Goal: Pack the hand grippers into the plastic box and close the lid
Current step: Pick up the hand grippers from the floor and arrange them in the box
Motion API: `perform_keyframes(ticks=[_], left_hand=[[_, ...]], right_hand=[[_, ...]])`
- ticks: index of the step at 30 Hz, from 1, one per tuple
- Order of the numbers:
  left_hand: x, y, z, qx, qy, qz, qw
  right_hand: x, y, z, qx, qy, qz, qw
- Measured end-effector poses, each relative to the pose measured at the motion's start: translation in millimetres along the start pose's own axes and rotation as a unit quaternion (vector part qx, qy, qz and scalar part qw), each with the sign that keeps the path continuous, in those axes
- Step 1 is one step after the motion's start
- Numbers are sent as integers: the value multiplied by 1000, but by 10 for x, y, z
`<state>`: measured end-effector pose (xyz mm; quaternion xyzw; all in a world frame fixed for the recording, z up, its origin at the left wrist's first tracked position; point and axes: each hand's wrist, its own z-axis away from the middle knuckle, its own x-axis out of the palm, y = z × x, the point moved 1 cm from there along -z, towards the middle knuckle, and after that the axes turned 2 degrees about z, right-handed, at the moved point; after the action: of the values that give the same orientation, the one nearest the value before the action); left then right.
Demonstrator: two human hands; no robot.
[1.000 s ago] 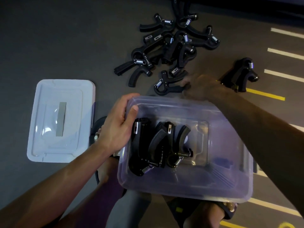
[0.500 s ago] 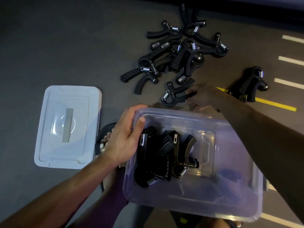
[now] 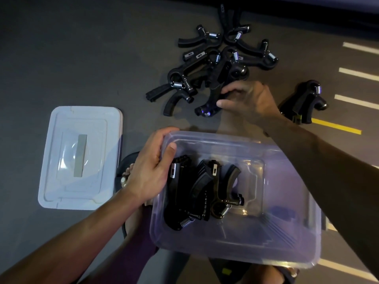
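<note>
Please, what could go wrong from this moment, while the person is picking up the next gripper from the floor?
1. The right hand grips a black hand gripper at the edge of the tangled pile of black hand grippers; lifting it may drag a neighbour along.
2. The left hand holds the clear plastic box by one corner only, so it may tip.
3. One lone black gripper lies apart on the right and may be forgotten before the white lid goes on.

Dark grey floor point(image 3: 61, 58), white and yellow painted stripes point(image 3: 359, 73) at right. On it: white lid point(image 3: 80, 158), left, lying flat (grey strip at centre); heap of black hand grippers point(image 3: 215, 64) beyond; lone gripper point(image 3: 303, 101) right.
</note>
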<state>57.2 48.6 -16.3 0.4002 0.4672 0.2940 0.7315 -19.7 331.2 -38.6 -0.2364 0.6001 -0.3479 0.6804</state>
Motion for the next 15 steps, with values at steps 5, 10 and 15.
perform_keyframes(ticks=[5, 10, 15], left_hand=[[-1, -26, 0, -2, -3, 0, 1000], [-4, -41, -9, 3, -6, -4, 1000], [-4, -48, -1, 0, -2, -1, 1000]], right_hand=[[-34, -232, 96, -40, 55, -171, 983], [-169, -483, 334, -21, 86, -301, 949], [-393, -599, 563, 30, 37, -429, 902]])
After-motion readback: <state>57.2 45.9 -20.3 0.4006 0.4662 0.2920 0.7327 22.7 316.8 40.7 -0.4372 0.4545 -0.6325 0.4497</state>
